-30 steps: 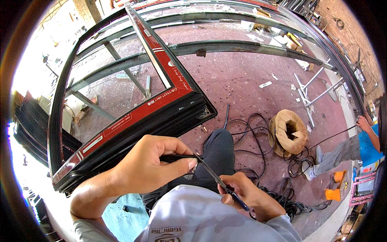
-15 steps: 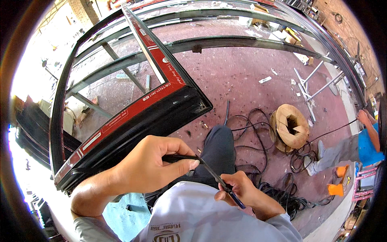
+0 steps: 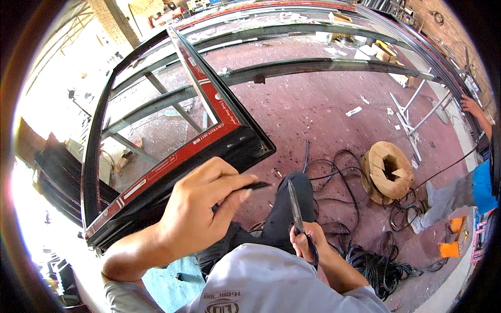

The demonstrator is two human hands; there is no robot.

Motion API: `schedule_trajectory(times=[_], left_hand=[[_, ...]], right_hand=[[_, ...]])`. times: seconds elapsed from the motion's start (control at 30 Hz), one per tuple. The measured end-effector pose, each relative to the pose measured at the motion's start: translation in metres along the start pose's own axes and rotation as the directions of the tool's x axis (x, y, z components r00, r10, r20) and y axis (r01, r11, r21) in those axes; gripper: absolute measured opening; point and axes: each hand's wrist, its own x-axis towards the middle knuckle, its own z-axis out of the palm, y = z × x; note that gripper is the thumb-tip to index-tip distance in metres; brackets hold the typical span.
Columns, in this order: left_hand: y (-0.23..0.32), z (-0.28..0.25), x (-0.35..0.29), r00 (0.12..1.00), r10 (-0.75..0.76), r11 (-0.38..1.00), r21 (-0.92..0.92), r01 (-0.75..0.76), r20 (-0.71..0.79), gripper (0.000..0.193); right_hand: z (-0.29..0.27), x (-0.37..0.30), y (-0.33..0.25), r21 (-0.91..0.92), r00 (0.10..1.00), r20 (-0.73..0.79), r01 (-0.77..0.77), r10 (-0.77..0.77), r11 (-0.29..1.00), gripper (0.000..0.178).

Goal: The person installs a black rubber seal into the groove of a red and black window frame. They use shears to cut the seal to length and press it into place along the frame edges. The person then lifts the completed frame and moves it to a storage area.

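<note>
My left hand (image 3: 195,206) is closed, thumb and fingers pinching a short black strip (image 3: 258,185) whose pointed end sticks out to the right. The rest of that strip is hidden by the hand. Lower and to the right, my right hand (image 3: 313,240) grips scissors (image 3: 295,203) by their dark handles. Their blades point up and away, apart from the strip, over my knee. Just beyond my left hand is the near corner of a black window frame (image 3: 182,151) with red protective film, standing tilted toward me.
Long dark metal bars (image 3: 292,69) run across beyond the frame. On the reddish floor stand a wooden spool (image 3: 401,177) and a tangle of black strips (image 3: 378,266). At the right edge, another person's hand (image 3: 472,107) rests by long dark profiles. Light trestle legs (image 3: 415,125) stand nearby.
The scissors have come away from the black strip and now point more upright. My hands are farther apart. The view has shifted, and the other person's arm has moved up.
</note>
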Motion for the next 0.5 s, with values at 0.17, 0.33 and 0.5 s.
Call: schedule_trajectory(times=[0.17,0.33,0.5], left_hand=[[-0.002,-0.008,0.028,0.975,0.074,0.972,0.234,-0.024,-0.209,0.017],[-0.021,-0.005,0.043,0.966,0.088,0.933,0.359,0.006,-0.243,0.013],[-0.032,-0.002,0.048,0.965,0.127,0.916,0.401,-0.025,-0.231,0.012]], right_hand=[[-0.005,0.006,0.007,0.038,0.999,-0.032,-0.033,0.035,0.999,0.067],[-0.010,0.015,0.007,0.072,0.999,-0.029,-0.024,0.027,0.997,0.067],[-0.021,0.023,0.013,0.062,0.999,-0.026,-0.035,0.037,0.997,0.068]])
